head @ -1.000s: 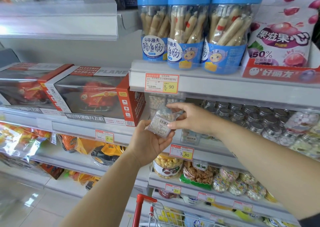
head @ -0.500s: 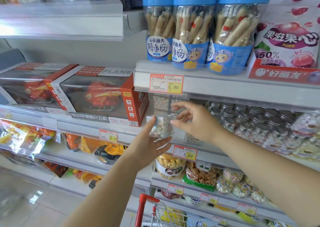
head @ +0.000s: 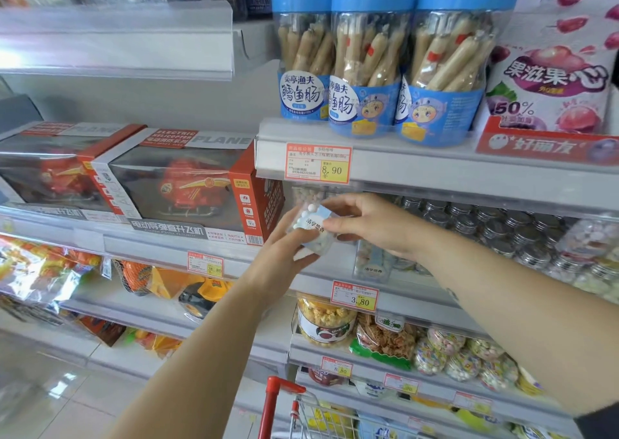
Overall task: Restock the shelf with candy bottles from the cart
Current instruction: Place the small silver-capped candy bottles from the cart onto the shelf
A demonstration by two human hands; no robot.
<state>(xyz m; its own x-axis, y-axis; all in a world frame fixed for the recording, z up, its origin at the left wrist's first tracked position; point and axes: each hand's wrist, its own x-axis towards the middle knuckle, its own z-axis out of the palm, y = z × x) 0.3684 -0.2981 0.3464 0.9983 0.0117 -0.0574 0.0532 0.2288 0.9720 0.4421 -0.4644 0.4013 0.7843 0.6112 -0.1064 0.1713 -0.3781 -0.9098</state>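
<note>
Tilted over since a moment ago, white label now facing up: small clear plastic candy bottle. Above red-handled wire cart, cradled from below in curled fingers of left hand, pinched at its right end by right hand. Just in front of grey shelf rail, short of rows of silver-lidded clear bottles behind.

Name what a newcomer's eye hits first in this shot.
Dead centre, the left hand and right hand hold a small clear candy bottle together before the middle shelf. Above it, three blue-lidded jars of sausage sticks crowd the upper shelf; left of the hands sit red toy helicopter boxes.
</note>
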